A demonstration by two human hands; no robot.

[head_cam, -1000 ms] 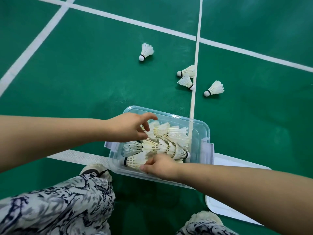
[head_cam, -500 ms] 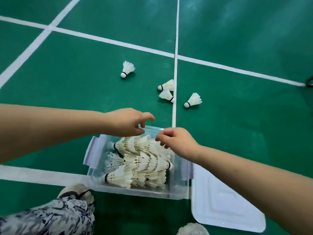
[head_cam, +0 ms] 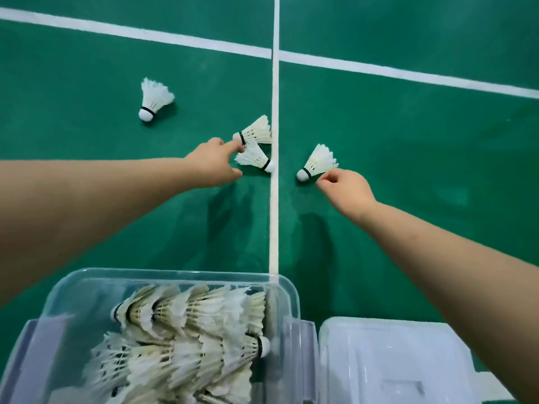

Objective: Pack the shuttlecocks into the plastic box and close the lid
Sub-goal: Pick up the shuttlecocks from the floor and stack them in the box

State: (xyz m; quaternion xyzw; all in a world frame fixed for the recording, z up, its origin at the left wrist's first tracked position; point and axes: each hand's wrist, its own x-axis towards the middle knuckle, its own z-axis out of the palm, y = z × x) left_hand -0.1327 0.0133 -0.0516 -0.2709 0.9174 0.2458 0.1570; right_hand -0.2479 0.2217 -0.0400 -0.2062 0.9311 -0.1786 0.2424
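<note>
Left hand (head_cam: pixel 213 166) wide, index on mid shuttlecock (head_cam: pixel 256 131); right hand (head_cam: pixel 347 188) curled at rt shuttlecock (head_cam: pixel 319 161) skirt (grip unclear). Light, fragile feathers: pinch cork.

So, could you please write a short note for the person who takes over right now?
Left hand: open, index finger at the cork of the upper shuttlecock; the lower shuttlecock lies just beside.
Right hand: fingers at the feathers of the right shuttlecock, grip unclear.
Done: packed shuttlecocks fill much of the plastic box.
Left: four on the floor, the far-left shuttlecock too; then the lid, lying right of the box, must go on.
</note>
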